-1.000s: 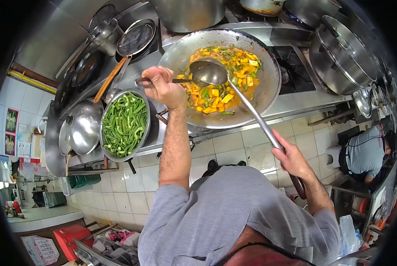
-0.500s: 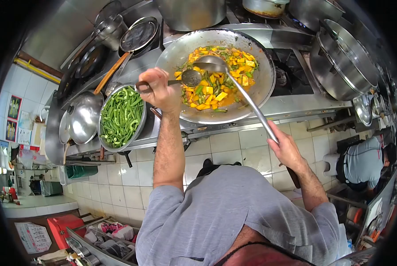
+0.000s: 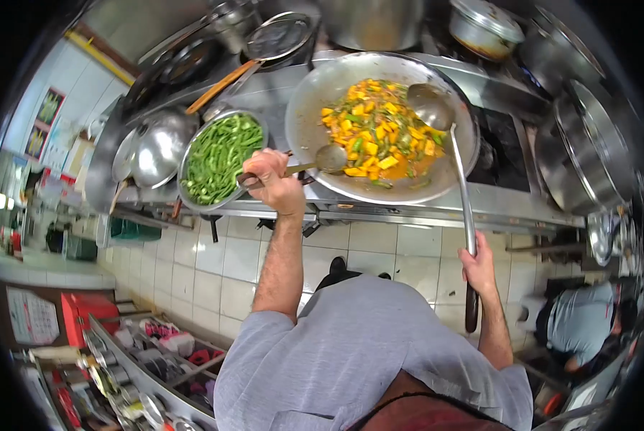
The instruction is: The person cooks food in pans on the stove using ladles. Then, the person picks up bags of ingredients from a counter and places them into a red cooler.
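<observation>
In the head view, a large wok (image 3: 305, 118) sits on the stove, holding cooked yellow cubes with green pieces (image 3: 383, 136) in an orange sauce. My left hand (image 3: 275, 185) is closed around the dark handle of a metal cooking spoon (image 3: 331, 158), whose round head rests at the left side of the food. My right hand (image 3: 478, 264) grips the long handle of a ladle (image 3: 431, 108). The ladle's bowl is over the right part of the wok, near its wall. Left of the wok stands a metal basin (image 3: 186, 192) full of cut green vegetables (image 3: 221, 154), partly behind my left hand.
Domed lids (image 3: 162, 147) lie left of the basin. A wooden-handled strainer (image 3: 282, 36) and a tall pot (image 3: 372, 25) stand behind. A lidded pot (image 3: 485, 27) and a large pot (image 3: 577, 158) are at right. Another person (image 3: 581, 323) bends at far right.
The ladle has swung from the food's middle to the wok's right side. My left hand with the spoon has lowered toward the wok's near left rim. The view has shifted.
</observation>
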Tool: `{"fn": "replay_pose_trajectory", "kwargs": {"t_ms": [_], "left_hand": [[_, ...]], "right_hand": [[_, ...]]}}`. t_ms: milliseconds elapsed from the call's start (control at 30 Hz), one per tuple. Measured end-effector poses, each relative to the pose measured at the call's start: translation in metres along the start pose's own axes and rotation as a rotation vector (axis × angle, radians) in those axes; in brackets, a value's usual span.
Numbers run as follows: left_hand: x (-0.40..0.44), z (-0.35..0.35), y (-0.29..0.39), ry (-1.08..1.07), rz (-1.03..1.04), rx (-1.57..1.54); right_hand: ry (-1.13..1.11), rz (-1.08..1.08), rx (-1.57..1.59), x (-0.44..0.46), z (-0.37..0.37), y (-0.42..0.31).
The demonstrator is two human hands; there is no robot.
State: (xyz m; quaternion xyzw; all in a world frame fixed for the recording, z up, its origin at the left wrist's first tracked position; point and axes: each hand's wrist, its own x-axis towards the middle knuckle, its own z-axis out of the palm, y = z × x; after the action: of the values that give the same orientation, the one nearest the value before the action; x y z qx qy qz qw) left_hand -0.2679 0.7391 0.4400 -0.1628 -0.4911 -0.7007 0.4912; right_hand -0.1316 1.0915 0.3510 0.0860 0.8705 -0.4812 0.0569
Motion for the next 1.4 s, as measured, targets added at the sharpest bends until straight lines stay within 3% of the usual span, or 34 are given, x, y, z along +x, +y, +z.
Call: {"fn": "replay_pose_trajectory", "kwargs": {"t_ms": [67, 133, 200, 267, 333, 567, 800, 1000, 1100, 1133, 1200, 1267, 1400], "left_hand": [[0.008, 0.008, 0.015, 0.088, 0.075, -0.039], [0.013, 0.021, 0.029, 0.09, 0.177, -0.055], [0.012, 0.038, 0.035, 0.035, 0.395, -0.007], [-0.003, 0.051, 0.048, -0.096, 0.499, 0.001], [-0.016, 0.041, 0.052, -0.355, 0.635, 0.019], [0.004, -0.029, 0.057, -0.459, 0.718, 0.072], [0.067, -0.175, 0.025, -0.548, 0.585, 0.389], [0.111, -0.25, -0.021, -0.434, 0.551, 0.506], [0.098, -0.281, -0.04, -0.354, 0.428, 0.533], [0.093, -0.295, -0.037, -0.517, 0.298, 0.65], [0.085, -0.316, -0.027, -0.739, 0.075, 0.814], [0.082, -0.333, -0.014, -0.951, -0.154, 0.935], [0.1, -0.347, 0.0, -1.157, -0.231, 0.974]], "right_hand": [[-0.21, 0.215, 0.445, -0.004, 0.0, -0.033], [-0.322, 0.139, 0.568, 0.004, 0.01, -0.057], [-0.442, -0.031, 0.947, 0.013, 0.028, -0.075], [-0.445, -0.005, 0.957, 0.016, 0.042, -0.115], [-0.53, 0.0, 1.124, 0.019, 0.053, -0.153], [-0.723, 0.057, 0.996, 0.025, 0.094, -0.205], [-0.794, 0.273, 0.976, 0.026, 0.202, -0.248], [-0.746, 0.293, 0.966, 0.04, 0.315, -0.266], [-0.63, 0.21, 0.784, 0.054, 0.361, -0.27], [-0.625, 0.212, 0.778, 0.057, 0.377, -0.265], [-0.416, 0.05, 0.257, 0.064, 0.402, -0.258], [-0.445, 0.038, 0.297, 0.068, 0.41, -0.26], [-0.423, 0.017, 0.331, 0.075, 0.408, -0.261]]}}
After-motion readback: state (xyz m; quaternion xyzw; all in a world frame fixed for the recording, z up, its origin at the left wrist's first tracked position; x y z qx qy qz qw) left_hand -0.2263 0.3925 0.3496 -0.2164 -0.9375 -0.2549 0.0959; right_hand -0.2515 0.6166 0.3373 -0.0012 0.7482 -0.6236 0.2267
